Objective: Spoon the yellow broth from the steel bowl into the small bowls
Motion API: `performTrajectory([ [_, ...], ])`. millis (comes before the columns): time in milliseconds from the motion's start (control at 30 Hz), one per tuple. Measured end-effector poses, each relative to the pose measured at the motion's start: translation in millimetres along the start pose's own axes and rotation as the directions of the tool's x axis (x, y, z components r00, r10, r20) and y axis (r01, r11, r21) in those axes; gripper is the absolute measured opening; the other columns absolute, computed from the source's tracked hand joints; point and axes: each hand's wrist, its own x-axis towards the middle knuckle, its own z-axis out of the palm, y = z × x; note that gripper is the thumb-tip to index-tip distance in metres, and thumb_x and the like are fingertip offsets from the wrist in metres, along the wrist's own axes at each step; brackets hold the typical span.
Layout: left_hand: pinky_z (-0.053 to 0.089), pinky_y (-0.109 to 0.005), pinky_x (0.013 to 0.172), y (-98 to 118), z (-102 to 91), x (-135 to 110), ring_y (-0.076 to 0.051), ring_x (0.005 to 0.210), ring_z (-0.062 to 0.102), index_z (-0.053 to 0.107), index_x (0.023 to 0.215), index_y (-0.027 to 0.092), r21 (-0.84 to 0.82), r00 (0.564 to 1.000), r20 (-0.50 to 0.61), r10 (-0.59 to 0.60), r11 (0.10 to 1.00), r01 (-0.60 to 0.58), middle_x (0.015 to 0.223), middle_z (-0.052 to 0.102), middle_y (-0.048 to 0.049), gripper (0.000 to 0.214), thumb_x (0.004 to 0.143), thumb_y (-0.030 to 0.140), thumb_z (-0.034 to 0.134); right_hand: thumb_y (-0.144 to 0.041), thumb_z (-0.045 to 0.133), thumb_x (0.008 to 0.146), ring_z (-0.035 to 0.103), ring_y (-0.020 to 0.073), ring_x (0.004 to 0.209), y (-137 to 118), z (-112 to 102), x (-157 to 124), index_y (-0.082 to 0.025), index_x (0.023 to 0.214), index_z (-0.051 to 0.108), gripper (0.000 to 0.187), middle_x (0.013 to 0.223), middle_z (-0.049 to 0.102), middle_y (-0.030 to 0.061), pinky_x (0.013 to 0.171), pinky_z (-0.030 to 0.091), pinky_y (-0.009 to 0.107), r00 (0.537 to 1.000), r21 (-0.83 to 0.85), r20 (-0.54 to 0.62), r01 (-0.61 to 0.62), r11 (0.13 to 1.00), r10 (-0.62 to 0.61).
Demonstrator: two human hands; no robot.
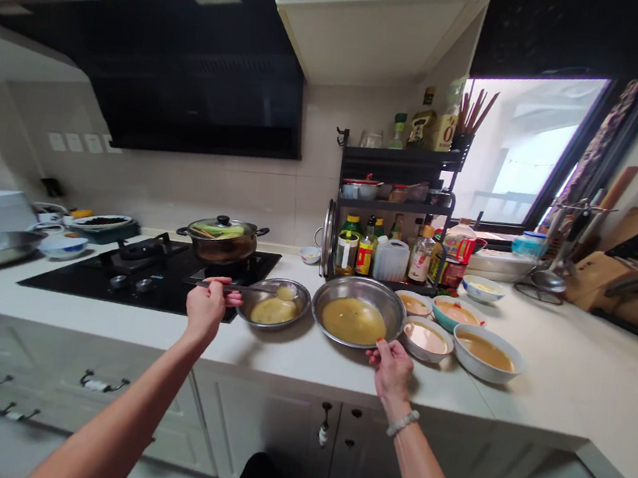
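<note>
My left hand (207, 309) is closed around the handle of a metal ladle (286, 294). The ladle's head is over a small steel bowl (303, 311) with yellowish liquid in it. To the right stands a larger steel basin (316, 325), also holding yellowish liquid. My right hand (392, 370) pinches the front right rim of this basin. Close by on the right are a white bowl of brown liquid (513, 373), a bowl of pinkish-orange liquid (427, 338) and a turquoise bowl (453, 312).
Behind on the left, a lidded pot (221, 240) sits on the black gas hob (73, 273). A black rack (394, 206) with bottles and jars stands against the wall. At the right are a utensil stand (545, 283) and a knife block (615, 266). The range hood (169, 78) hangs above.
</note>
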Motion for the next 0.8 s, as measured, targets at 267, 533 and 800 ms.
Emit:
performTrajectory([
  [267, 0.052, -0.025, 0.059, -11, -14.1, -19, -0.016, 0.053, 0.067, 0.061, 0.092, 0.019, 0.356, 0.846, 0.340, 0.412, 0.776, -0.521, 0.058, 0.068, -0.0001, 0.027, 0.084, 0.030, 0.038, -0.040, 0.079, 0.060, 0.053, 0.0124, 0.038, -1, 0, 0, -0.021, 0.052, 0.046, 0.038, 0.042, 0.052, -0.0054, 0.039, 0.038, 0.022, 1.000, 0.046, 0.008, -0.014, 0.999, 0.014],
  [533, 0.053, -0.027, 0.056, -1, 0.6, -21, -0.018, 0.053, 0.068, 0.060, 0.095, 0.018, 0.183, 0.926, 0.181, 0.332, 0.913, -0.364, 0.057, 0.068, -0.0006, 0.029, 0.089, 0.033, 0.036, -0.038, 0.078, 0.061, 0.053, 0.0127, 0.039, -1, 0, 0, -0.021, 0.052, 0.047, 0.036, 0.042, 0.053, -0.0049, 0.038, 0.037, 0.022, 1.000, 0.035, 0.004, -0.022, 0.999, 0.022],
  [800, 0.054, -0.028, 0.052, 11, 55.6, -46, -0.019, 0.050, 0.067, 0.059, 0.093, 0.017, -0.043, 0.932, 0.267, 0.246, 0.969, -0.244, 0.057, 0.068, -0.0032, 0.031, 0.091, 0.036, 0.035, -0.038, 0.078, 0.060, 0.052, 0.0123, 0.039, -2, 1, -1, -0.021, 0.052, 0.048, 0.036, 0.042, 0.052, -0.0051, 0.039, 0.037, 0.021, 1.000, 0.031, -0.004, -0.024, 0.999, 0.024],
])
